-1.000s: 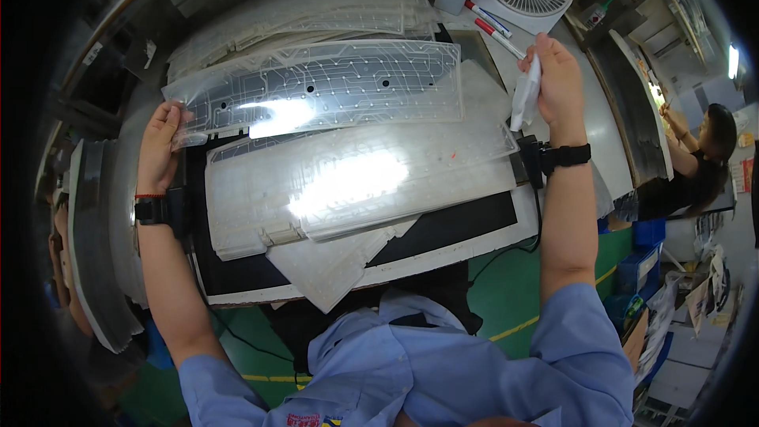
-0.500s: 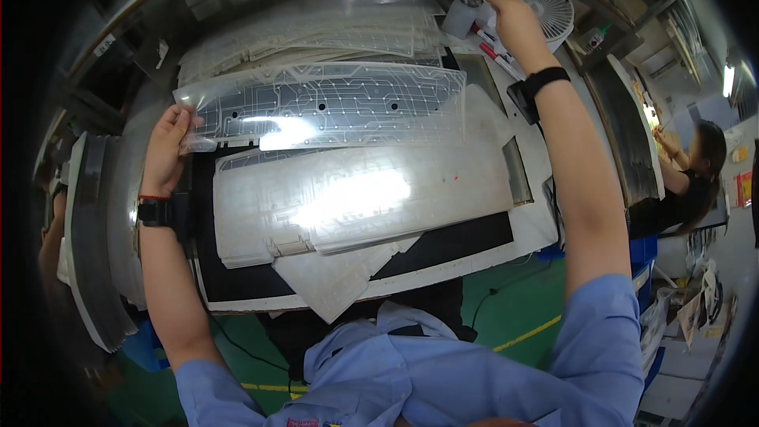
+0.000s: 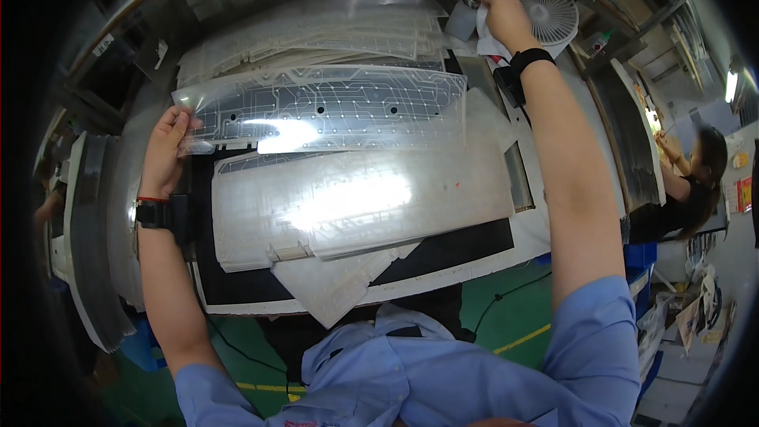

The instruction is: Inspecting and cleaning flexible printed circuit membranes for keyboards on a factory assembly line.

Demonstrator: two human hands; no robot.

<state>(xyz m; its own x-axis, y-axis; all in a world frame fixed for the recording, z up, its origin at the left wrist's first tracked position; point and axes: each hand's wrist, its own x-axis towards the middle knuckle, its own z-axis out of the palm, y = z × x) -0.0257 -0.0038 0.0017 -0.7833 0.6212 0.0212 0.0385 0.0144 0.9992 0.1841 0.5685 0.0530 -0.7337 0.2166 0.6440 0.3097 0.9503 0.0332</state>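
My left hand (image 3: pixel 168 142) pinches the left end of a clear plastic circuit sheet (image 3: pixel 356 103) printed with fine pale traces and a few black dots. The sheet is lifted at that end, above a stack of similar translucent sheets (image 3: pixel 443 174) on a black mat (image 3: pixel 466 247). My right hand (image 3: pixel 507 20) is stretched to the far right, closed on a white cloth (image 3: pixel 485 38). Its fingertips are at the top of a grey bottle (image 3: pixel 461 19); whether they touch it I cannot tell. One sheet (image 3: pixel 336 281) sticks out askew beneath the stack, over the table's near edge.
More circuit sheets (image 3: pixel 316 35) are piled at the back. A white fan (image 3: pixel 544 12) stands beyond my right hand, with a red marker (image 3: pixel 496 58) near my wrist. Stacks of dark sheets flank the table (image 3: pixel 87 237). Another person (image 3: pixel 700 174) sits at the far right.
My right hand has moved slightly left, toward the grey bottle, and the white cloth now hangs below its fingers. My left hand and the lifted sheet have barely moved.
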